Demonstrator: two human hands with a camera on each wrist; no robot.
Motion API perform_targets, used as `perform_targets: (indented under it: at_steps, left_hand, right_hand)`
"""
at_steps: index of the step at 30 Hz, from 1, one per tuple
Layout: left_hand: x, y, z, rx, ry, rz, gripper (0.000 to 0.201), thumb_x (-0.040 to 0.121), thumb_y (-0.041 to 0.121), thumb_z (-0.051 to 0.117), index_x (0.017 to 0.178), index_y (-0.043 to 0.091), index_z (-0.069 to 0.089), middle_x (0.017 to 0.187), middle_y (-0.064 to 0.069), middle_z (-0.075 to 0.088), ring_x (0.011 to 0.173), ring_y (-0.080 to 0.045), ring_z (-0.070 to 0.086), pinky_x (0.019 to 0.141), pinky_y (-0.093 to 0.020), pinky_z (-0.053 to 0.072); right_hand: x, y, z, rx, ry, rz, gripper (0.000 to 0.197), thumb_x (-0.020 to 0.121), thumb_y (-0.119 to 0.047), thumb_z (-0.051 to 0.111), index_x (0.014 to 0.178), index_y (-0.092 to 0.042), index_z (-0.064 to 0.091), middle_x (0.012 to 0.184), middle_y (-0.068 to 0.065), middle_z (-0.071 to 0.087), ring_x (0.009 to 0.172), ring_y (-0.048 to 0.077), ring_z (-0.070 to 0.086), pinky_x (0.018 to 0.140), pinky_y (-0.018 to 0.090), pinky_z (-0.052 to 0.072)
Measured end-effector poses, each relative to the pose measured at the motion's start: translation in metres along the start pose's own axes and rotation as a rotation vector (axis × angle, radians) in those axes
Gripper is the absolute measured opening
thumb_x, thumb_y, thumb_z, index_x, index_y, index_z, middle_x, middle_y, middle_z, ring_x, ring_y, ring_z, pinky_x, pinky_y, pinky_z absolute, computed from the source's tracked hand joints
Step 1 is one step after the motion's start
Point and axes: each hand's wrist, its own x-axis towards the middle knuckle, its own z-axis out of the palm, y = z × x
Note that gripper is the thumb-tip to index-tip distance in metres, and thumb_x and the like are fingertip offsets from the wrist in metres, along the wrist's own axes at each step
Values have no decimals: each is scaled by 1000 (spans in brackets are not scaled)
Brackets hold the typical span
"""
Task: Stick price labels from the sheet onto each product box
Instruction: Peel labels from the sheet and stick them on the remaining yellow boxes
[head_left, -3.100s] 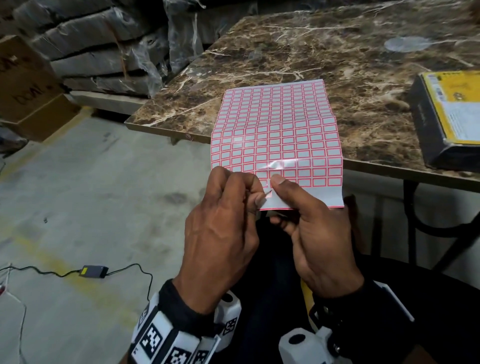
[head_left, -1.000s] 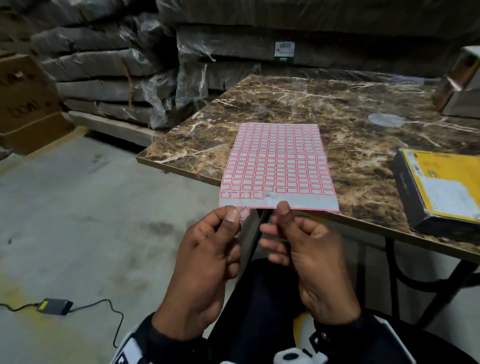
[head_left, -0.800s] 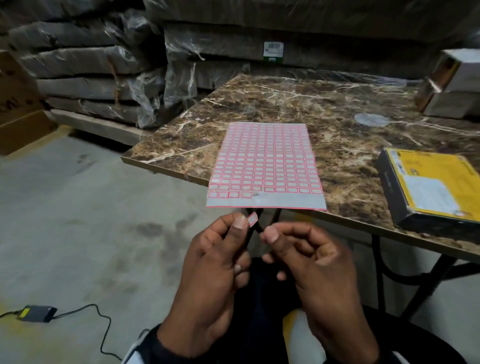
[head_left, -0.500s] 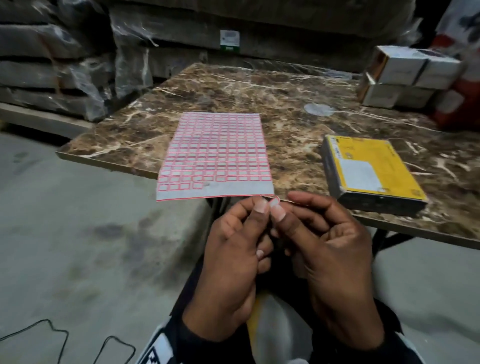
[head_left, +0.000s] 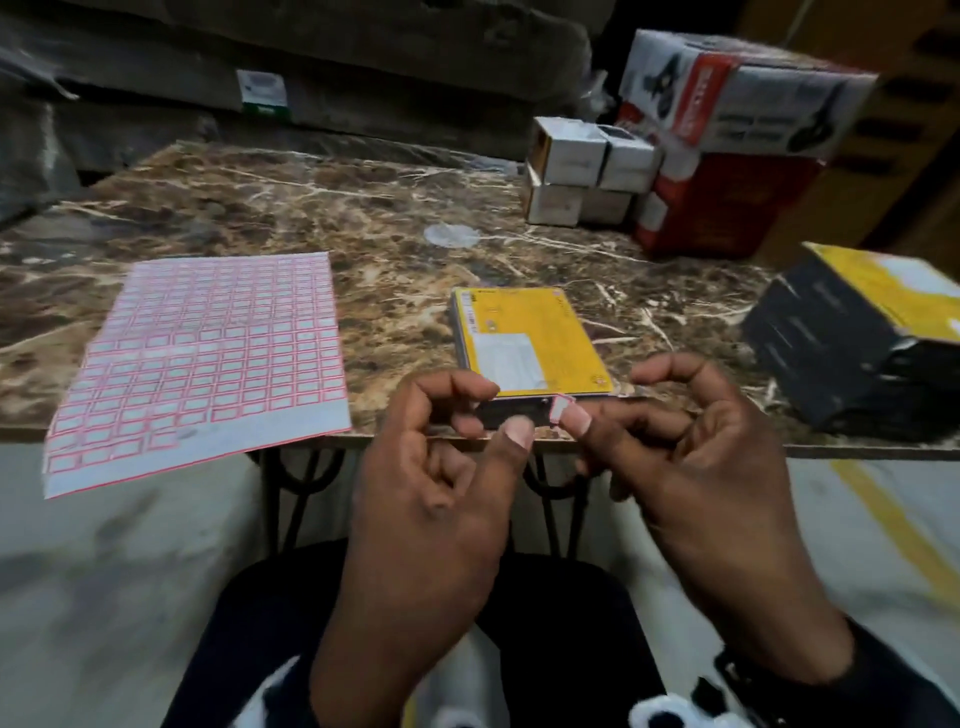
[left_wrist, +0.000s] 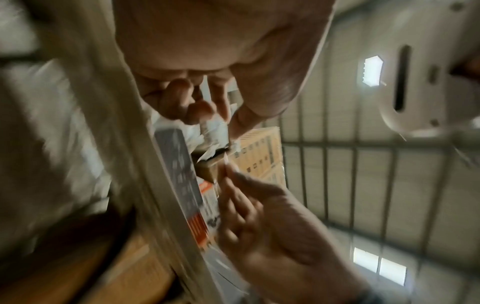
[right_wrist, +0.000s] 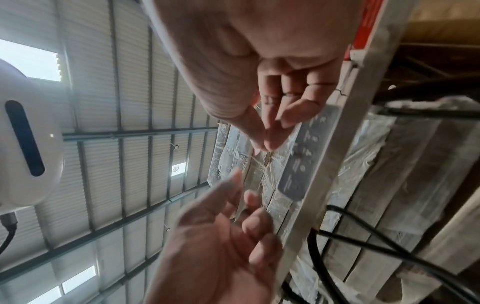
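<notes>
The red-gridded label sheet (head_left: 208, 358) lies at the table's left front, its near end hanging over the edge. A flat yellow box (head_left: 524, 332) rests near the front edge, straight ahead of my hands. One small red-bordered price label (head_left: 561, 409) stands up from the tip of my right hand (head_left: 571, 420), just in front of the box's dark near side. In the left wrist view the same label (left_wrist: 226, 162) juts from the right hand's fingertips (left_wrist: 228, 174). My left hand (head_left: 496, 415) hovers beside it, fingers curled, nothing visible in it.
The marble-pattern table (head_left: 311, 208) also carries a black and yellow box (head_left: 852, 332) at the right, stacked small white boxes (head_left: 587, 176) and a red and white carton (head_left: 727, 156) at the back. Wrapped bundles are stacked behind the table.
The sheet was laid on the table and let go. The peeled label passed from my left fingertip to my right hand. Both hands moved right, to in front of the yellow box.
</notes>
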Motion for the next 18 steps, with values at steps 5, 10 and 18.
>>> perform_targets:
  at_steps: [5, 10, 18]
  left_hand:
    - [22, 23, -15, 432, 24, 262, 22, 91, 28, 79, 108, 36, 67, 97, 6, 70, 58, -13, 65, 57, -20, 45]
    - [38, 16, -12, 761, -127, 345, 44, 88, 45, 71, 130, 33, 69, 142, 12, 65, 109, -17, 72, 96, -37, 56]
    - [48, 0, -13, 769, -225, 276, 34, 84, 51, 70, 115, 42, 78, 134, 10, 69, 117, -7, 69, 97, -33, 59]
  right_hand:
    - [26, -12, -21, -210, -71, -24, 46, 78, -26, 88, 106, -28, 51, 87, 2, 82, 78, 16, 78, 74, 39, 58]
    - [42, -23, -24, -339, -130, -88, 40, 89, -20, 83, 109, -34, 51, 92, -3, 82, 87, 36, 76, 79, 54, 59]
    - [39, -13, -19, -486, -191, -97, 46, 88, -32, 80, 119, -46, 48, 93, -11, 80, 95, 54, 70, 92, 65, 56]
